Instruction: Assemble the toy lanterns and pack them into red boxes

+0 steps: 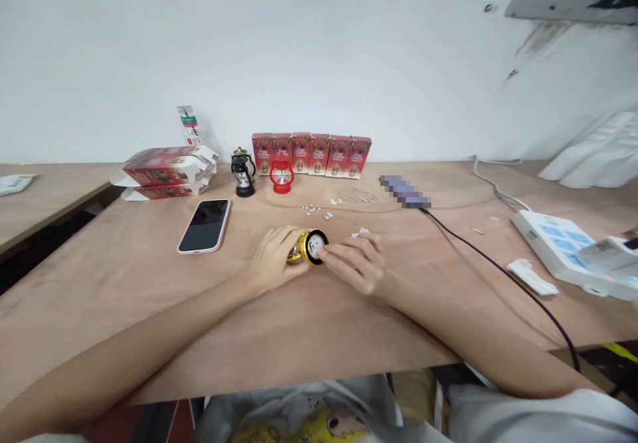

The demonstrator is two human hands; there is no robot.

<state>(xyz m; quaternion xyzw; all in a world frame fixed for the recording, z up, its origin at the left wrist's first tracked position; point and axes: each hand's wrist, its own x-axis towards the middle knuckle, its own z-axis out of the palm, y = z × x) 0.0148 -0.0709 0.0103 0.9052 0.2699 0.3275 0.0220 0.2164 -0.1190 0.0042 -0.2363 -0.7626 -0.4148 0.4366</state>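
Note:
My left hand (275, 258) is wrapped around a small gold lantern (303, 246) that lies tipped on its side, its black-rimmed base turned toward my right. In that base sits a white round piece (316, 246) with dark slots. The fingertips of my right hand (356, 262) are pinched together at this white piece; whether anything small is between them is hidden. Just beyond my hands lie several tiny button-like discs (310, 210) and a few white scraps (363, 232). A black lantern (242, 174) and a red lantern (282, 177) stand upright farther back.
Several red printed boxes (312, 155) stand in a row by the wall. Flattened red cartons (167, 167) are stacked at left, near a phone (205, 226). To the right are a blurred device (405, 192) with a black cable (498, 273) and a white power strip (553, 240).

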